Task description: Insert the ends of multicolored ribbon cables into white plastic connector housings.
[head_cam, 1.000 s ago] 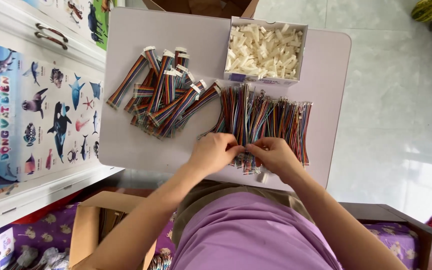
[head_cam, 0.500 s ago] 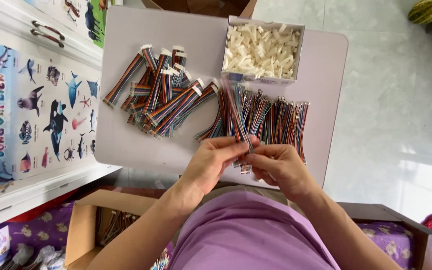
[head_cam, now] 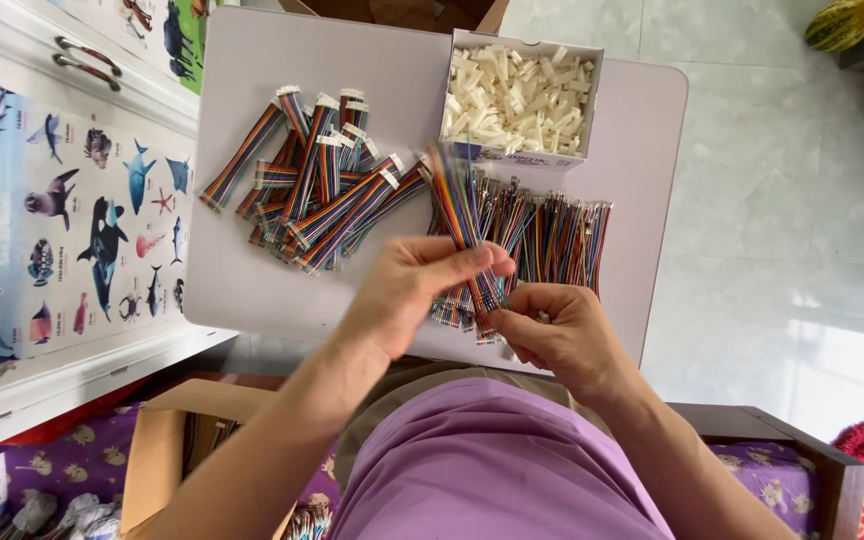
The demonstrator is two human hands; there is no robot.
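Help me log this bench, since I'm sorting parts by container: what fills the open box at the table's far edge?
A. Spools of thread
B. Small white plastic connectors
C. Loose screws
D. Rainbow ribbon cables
B: the open box is filled with small white plastic connectors, while the rainbow cables lie on the table outside it.

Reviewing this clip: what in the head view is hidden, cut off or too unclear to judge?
- Lower end of the rainbow ribbon cable: covered by the left hand and right hand.
- Whether a white connector is fitted on that held end: hidden behind the fingers.
- Pile of loose ribbon cables: the near part lies behind both hands.
- Cardboard box contents: blocked by the left forearm and purple shirt.
- Count of white connectors in the box: too small.
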